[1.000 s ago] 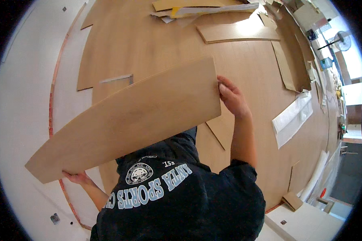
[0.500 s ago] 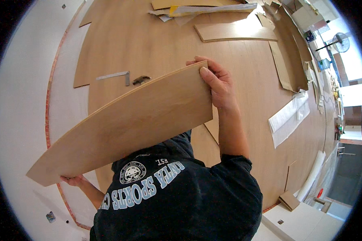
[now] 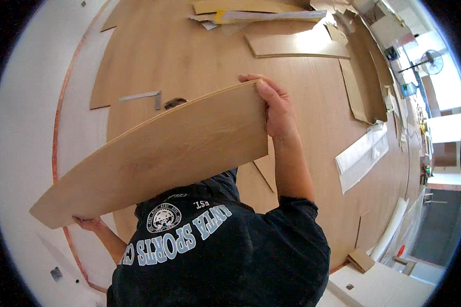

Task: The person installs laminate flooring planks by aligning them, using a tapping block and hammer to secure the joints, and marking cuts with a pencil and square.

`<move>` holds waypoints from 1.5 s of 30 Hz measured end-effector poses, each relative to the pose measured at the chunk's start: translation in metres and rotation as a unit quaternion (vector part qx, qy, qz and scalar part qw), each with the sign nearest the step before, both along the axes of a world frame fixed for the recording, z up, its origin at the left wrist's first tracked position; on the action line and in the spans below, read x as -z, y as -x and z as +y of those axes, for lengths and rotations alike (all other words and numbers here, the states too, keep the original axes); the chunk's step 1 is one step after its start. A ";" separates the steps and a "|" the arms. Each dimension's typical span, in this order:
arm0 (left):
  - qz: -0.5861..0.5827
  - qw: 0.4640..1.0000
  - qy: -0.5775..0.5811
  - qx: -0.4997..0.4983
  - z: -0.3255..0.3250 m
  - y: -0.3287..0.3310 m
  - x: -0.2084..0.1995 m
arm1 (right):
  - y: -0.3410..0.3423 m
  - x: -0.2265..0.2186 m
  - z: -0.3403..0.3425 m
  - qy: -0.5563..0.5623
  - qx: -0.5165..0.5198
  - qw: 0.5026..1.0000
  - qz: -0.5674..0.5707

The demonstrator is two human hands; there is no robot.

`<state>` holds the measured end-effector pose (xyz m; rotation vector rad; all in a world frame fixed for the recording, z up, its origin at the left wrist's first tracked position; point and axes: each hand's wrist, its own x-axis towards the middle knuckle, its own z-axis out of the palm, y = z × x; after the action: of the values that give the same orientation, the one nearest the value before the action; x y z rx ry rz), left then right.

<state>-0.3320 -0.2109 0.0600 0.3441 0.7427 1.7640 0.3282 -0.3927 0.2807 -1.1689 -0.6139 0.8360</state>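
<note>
A long wooden floorboard [image 3: 164, 148] is held up slantwise in front of my body, its plain face toward me. My right hand [image 3: 278, 107] grips the upper right end, thumb on the near face and fingers behind the edge. At the lower left end, my left hand [image 3: 89, 223] holds the lower edge; most of its fingers are hidden by the board. Beyond the upper edge, a hammer [image 3: 175, 103] lies on the laid flooring, its handle hidden behind the board. Beside it rests a metal try square [image 3: 143, 96].
Stacked floorboards [image 3: 297, 46] lie on the far floor. Near them are packing sheets [image 3: 271, 16] and an opened cardboard box [image 3: 363, 77]. White foam sheeting [image 3: 363, 156] lies to the right, and a white roll [image 3: 389, 230] nearer. A fan [image 3: 431, 62] stands far right. The flooring's stepped edge [image 3: 100, 107] runs along the left wall.
The view has shifted slightly. The board has dipped a little at its right end and now covers more of the hammer. Both hands keep their hold.
</note>
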 end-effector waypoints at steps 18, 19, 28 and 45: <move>-0.065 0.981 0.099 -0.152 -0.106 0.038 -0.035 | -0.030 0.031 0.079 0.044 -0.134 0.989 0.053; -0.068 0.981 0.082 -0.162 -0.109 0.039 -0.036 | -0.024 0.009 0.105 0.028 -0.054 0.998 0.002; -0.245 0.956 0.063 -0.146 -0.070 -0.059 -0.077 | -0.155 -0.089 0.242 -0.054 0.113 0.759 -0.638; 0.016 0.988 -0.123 -0.088 -0.012 -0.089 -0.254 | 0.214 -0.057 0.434 -0.084 -0.306 0.646 -0.694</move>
<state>-0.2426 -0.2228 0.3142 0.4864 0.5923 2.0285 0.1141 0.0409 0.3373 -1.2830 -2.4223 0.2005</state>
